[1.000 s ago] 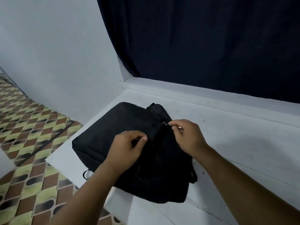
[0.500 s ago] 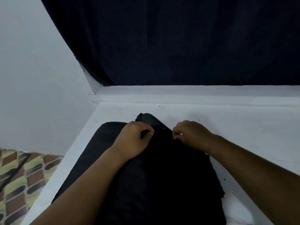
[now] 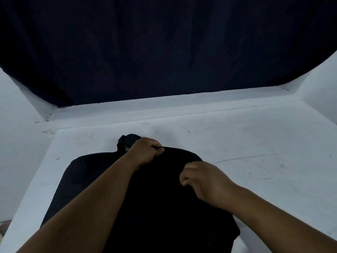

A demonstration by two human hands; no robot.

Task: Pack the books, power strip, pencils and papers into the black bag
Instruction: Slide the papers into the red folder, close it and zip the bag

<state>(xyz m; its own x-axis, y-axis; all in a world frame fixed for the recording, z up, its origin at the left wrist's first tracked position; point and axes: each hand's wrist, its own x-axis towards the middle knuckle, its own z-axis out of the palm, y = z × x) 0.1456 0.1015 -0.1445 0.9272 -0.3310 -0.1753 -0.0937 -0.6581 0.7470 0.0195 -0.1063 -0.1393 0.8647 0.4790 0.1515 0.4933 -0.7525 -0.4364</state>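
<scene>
Both hands [image 3: 145, 152] [image 3: 202, 179] grip black bag [image 3: 87, 179] near ledge [image 3: 255, 143] edge.

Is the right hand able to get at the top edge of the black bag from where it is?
Probably yes: the right hand already lies on the black bag just below its top edge, fingers curled into the fabric, with nothing between; the left hand grips farther left.

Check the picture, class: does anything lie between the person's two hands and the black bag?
Nothing visible does. The left hand grips the black bag at its top edge, and the right hand pinches its fabric nearby.
</scene>
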